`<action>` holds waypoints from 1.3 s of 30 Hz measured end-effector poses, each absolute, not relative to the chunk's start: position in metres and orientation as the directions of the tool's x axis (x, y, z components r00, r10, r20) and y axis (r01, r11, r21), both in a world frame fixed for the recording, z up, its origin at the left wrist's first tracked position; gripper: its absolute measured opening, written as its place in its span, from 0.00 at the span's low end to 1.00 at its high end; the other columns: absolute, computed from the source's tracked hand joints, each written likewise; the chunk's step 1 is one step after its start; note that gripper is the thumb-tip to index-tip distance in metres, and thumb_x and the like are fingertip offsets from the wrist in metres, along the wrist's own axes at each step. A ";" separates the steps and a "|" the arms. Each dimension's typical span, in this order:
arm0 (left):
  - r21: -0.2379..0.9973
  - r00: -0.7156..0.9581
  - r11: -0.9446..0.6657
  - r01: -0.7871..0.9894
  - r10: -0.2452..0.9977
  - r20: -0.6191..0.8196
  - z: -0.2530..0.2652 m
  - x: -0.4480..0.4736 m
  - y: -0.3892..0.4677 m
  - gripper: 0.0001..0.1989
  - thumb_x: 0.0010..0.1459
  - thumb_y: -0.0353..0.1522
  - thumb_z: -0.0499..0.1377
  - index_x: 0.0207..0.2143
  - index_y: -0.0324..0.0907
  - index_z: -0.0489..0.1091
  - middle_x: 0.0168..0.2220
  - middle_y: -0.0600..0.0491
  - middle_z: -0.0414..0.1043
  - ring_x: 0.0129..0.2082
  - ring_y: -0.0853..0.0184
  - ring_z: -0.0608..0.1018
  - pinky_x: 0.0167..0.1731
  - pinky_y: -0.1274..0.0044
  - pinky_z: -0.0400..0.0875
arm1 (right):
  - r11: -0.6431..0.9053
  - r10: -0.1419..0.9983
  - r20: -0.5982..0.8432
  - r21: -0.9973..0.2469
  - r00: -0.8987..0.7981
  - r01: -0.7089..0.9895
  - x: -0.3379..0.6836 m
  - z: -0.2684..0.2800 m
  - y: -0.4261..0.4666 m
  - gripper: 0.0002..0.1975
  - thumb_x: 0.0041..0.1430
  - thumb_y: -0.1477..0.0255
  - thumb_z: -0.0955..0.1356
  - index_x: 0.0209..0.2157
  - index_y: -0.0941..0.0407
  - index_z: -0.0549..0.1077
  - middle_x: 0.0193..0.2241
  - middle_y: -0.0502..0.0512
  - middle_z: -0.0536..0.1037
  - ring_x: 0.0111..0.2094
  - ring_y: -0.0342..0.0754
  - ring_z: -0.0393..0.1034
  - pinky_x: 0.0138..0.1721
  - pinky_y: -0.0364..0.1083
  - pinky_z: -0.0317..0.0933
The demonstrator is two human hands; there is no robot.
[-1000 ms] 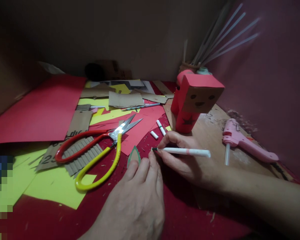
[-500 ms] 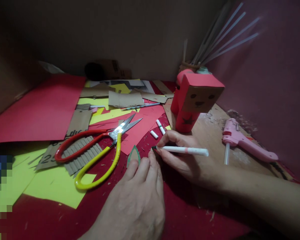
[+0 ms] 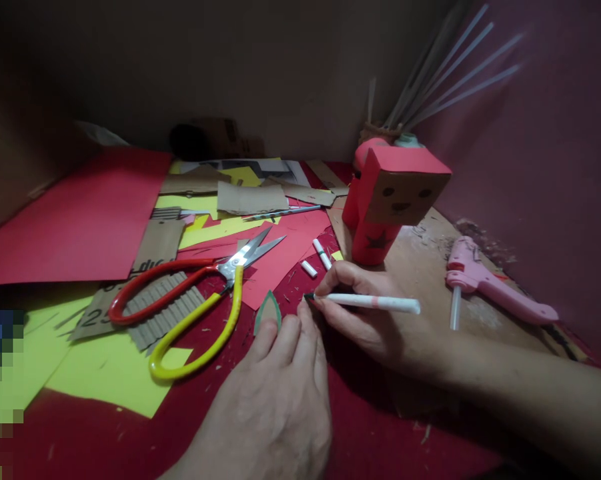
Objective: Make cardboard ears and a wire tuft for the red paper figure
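Observation:
My left hand (image 3: 285, 380) rests on the red cloth, fingers bent close together. Its fingertips press on a small leaf-shaped cardboard piece (image 3: 269, 308) with a green edge, whose lower part is hidden under them. Pinched in my right hand (image 3: 380, 327) is a white marker (image 3: 375, 302). The marker's dark tip points left, beside my left fingertips; what it touches there I cannot make out. A white marker cap (image 3: 309, 269) and a second white marker (image 3: 321, 254) lie just beyond. To the left, scissors (image 3: 195, 293) with red and yellow handles lie with parted blades.
A red box-headed figure (image 3: 380, 207) with a drawn face stands on a board behind my right hand. A pink glue gun (image 3: 490, 283) lies to the right. Red paper (image 3: 80, 220), yellow paper (image 3: 115, 373) and cardboard scraps (image 3: 253, 199) cover the left and back. Clear sticks (image 3: 460, 73) rise behind.
The marker's rear end has shifted very slightly to the right. Both hands otherwise keep their places, and the other things lie as before.

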State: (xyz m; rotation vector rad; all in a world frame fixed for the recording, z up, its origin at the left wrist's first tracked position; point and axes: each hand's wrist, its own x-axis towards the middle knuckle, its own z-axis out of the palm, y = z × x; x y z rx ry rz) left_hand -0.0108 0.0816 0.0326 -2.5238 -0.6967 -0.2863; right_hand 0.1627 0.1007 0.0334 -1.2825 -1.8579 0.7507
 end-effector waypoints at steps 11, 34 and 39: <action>-0.439 0.850 -0.731 0.523 0.412 0.328 0.034 -0.012 0.081 0.24 0.58 0.24 0.42 0.48 0.29 0.74 0.47 0.36 0.75 0.43 0.50 0.77 0.42 0.61 0.68 | 0.341 0.939 0.267 -0.798 -0.216 0.496 0.162 0.032 0.102 0.02 0.59 0.75 0.65 0.32 0.56 0.67 0.26 0.48 0.71 0.26 0.40 0.63 0.26 0.40 0.59; -0.418 0.844 -0.736 0.533 0.429 0.322 0.031 -0.011 0.081 0.25 0.56 0.22 0.41 0.47 0.29 0.74 0.47 0.36 0.75 0.42 0.52 0.78 0.43 0.62 0.67 | 0.336 0.941 0.269 -0.797 -0.204 0.502 0.163 0.033 0.100 0.02 0.56 0.77 0.66 0.31 0.57 0.67 0.25 0.47 0.70 0.25 0.39 0.61 0.26 0.38 0.58; -0.434 0.852 -0.736 0.519 0.405 0.333 0.036 -0.013 0.081 0.25 0.56 0.22 0.41 0.47 0.28 0.74 0.47 0.35 0.75 0.42 0.50 0.78 0.42 0.62 0.68 | 0.357 0.934 0.290 -0.793 -0.210 0.494 0.165 0.031 0.102 0.02 0.57 0.77 0.66 0.32 0.57 0.67 0.26 0.47 0.70 0.25 0.39 0.62 0.26 0.38 0.58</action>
